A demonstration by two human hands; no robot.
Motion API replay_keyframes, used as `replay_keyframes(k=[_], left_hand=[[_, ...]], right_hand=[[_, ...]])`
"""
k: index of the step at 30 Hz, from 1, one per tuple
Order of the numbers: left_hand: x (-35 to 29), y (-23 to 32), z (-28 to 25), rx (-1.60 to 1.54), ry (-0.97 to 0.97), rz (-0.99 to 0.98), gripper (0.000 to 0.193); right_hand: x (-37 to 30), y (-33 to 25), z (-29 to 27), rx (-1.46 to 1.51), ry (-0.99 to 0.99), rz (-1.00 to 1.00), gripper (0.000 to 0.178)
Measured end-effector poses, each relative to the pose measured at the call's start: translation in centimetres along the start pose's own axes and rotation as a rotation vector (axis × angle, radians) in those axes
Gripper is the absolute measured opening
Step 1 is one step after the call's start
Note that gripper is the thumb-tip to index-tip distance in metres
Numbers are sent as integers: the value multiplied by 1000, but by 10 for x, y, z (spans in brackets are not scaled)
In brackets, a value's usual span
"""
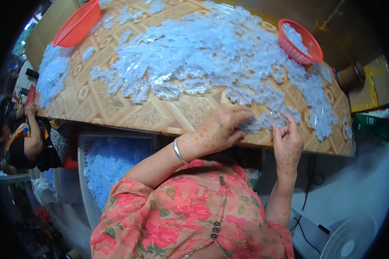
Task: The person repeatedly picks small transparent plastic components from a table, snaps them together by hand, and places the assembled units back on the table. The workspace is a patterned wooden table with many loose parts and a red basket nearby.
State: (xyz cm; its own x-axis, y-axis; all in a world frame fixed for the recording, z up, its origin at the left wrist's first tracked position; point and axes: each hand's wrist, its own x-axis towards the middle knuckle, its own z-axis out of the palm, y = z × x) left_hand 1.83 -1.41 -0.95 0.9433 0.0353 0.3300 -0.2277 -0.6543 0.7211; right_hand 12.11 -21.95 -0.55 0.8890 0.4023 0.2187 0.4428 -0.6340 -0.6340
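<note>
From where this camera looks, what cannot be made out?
In the head view:
Whether the left hand grips anything: its back hides that.
Lower right of the white bin: covered by floral sleeve.
Bottom of the white fan: cut by the lower edge.
Outlines of many clear pieces: lost in overlap, glare.

White fan (349, 247) partly beyond lower edge

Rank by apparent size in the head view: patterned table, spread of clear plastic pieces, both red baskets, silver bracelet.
1. Patterned table
2. Spread of clear plastic pieces
3. Left red basket and right red basket: too alike to rank, differently tilted
4. Silver bracelet
</note>
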Motion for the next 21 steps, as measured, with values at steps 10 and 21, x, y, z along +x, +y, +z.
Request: replay_keyframes(k=[10, 21], left_hand=[[47, -39, -72, 163, 289, 74, 33], [185, -157, -161, 705, 222, -353, 36]], right_hand=[[5, 2, 8, -63, 72, -82, 33], [3, 10, 17, -76, 182, -207, 26]])
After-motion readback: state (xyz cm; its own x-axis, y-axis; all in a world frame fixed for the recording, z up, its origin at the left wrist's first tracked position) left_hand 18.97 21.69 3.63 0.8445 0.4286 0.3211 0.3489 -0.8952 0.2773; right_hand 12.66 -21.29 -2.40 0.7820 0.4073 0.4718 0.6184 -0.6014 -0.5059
